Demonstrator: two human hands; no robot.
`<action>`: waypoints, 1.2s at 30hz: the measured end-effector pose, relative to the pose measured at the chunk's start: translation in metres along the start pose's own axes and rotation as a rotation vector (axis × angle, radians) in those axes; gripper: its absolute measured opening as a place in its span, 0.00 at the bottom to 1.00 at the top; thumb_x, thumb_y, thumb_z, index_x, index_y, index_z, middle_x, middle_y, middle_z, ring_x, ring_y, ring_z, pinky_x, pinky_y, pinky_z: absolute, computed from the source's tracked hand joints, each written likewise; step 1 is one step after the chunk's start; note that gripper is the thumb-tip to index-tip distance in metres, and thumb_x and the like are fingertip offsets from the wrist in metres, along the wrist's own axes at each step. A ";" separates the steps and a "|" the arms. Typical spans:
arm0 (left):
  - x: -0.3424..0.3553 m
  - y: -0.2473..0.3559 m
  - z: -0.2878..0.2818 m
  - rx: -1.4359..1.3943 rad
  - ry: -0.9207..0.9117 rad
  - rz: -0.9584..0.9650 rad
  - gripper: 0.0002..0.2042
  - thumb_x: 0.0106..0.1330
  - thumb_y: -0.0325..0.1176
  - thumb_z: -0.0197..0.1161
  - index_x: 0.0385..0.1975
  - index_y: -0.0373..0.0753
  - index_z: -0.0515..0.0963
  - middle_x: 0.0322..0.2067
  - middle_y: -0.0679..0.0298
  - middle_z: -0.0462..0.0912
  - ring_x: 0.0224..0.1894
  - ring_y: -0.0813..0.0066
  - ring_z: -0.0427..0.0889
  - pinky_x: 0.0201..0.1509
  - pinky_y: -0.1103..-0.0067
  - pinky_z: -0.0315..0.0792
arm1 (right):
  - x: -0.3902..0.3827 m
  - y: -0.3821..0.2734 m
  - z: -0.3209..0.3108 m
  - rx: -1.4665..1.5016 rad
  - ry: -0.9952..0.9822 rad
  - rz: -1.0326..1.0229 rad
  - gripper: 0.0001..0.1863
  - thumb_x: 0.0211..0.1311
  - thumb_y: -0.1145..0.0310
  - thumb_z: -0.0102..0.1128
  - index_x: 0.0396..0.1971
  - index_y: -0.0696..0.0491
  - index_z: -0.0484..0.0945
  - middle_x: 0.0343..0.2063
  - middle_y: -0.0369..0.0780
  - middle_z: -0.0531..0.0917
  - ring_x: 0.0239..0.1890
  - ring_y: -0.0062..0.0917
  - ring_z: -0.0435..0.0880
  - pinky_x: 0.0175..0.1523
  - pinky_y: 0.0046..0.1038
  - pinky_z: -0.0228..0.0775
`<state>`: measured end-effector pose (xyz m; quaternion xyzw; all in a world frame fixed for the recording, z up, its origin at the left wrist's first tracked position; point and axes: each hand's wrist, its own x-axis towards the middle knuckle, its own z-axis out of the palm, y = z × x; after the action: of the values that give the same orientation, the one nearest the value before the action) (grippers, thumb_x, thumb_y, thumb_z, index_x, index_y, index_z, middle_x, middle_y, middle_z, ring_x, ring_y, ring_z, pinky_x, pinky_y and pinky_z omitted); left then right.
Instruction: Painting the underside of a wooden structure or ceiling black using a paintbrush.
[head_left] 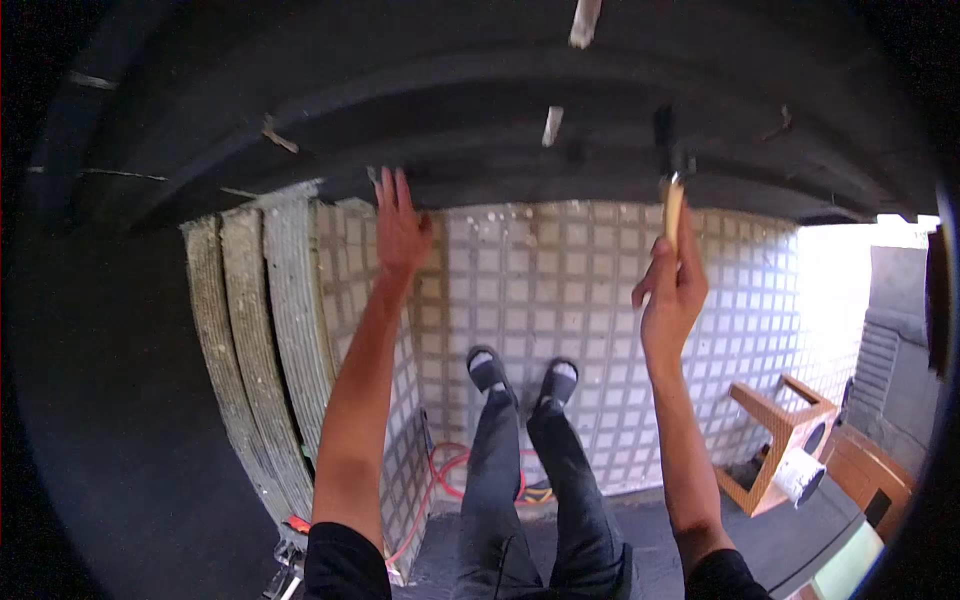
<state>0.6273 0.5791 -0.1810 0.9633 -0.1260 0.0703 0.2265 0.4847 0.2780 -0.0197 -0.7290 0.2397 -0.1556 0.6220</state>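
A wooden-handled brush (674, 208) is gripped in the right hand (672, 302) at the black panel (450, 115), the left hand (402, 232) is set flat-fingered at its near edge, and brushing is seemingly underway, with even bristle pressure required next.

1. The fingers (402, 190) were bare, as were the forearms (362, 395) behind them.
2. Well behind the fingers, plain black sleeves (345, 560) covered the upper arms.
3. Below the fingers showed dark grey trousers (492, 460).
4. Dark open-toed sandals (489, 374) had broad straps.
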 end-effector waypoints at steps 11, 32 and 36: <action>0.007 -0.018 0.018 0.353 -0.269 -0.017 0.45 0.54 0.36 0.66 0.71 0.37 0.46 0.72 0.55 0.48 0.72 0.50 0.50 0.73 0.62 0.53 | -0.010 0.010 0.134 -0.116 0.070 -0.289 0.24 0.62 0.77 0.54 0.60 0.60 0.70 0.25 0.47 0.80 0.24 0.28 0.78 0.31 0.31 0.71; 0.045 -0.036 0.003 0.444 -0.670 -0.045 0.44 0.51 0.42 0.58 0.70 0.33 0.51 0.71 0.52 0.49 0.57 0.51 0.75 0.59 0.65 0.73 | 0.025 0.061 0.080 -0.117 0.334 -0.410 0.09 0.66 0.67 0.56 0.36 0.55 0.82 0.19 0.32 0.78 0.18 0.15 0.69 0.21 0.21 0.57; 0.046 -0.042 -0.004 0.410 -0.694 -0.068 0.45 0.52 0.45 0.59 0.70 0.33 0.48 0.71 0.52 0.48 0.56 0.51 0.76 0.59 0.65 0.73 | -0.027 0.021 0.144 0.011 -0.136 -0.281 0.07 0.52 0.80 0.54 0.31 0.56 0.77 0.25 0.47 0.79 0.26 0.35 0.79 0.31 0.32 0.70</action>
<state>0.6826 0.6075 -0.1863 0.9586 -0.1463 -0.2429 -0.0243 0.5340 0.4102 -0.0644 -0.7608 0.0917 -0.1929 0.6128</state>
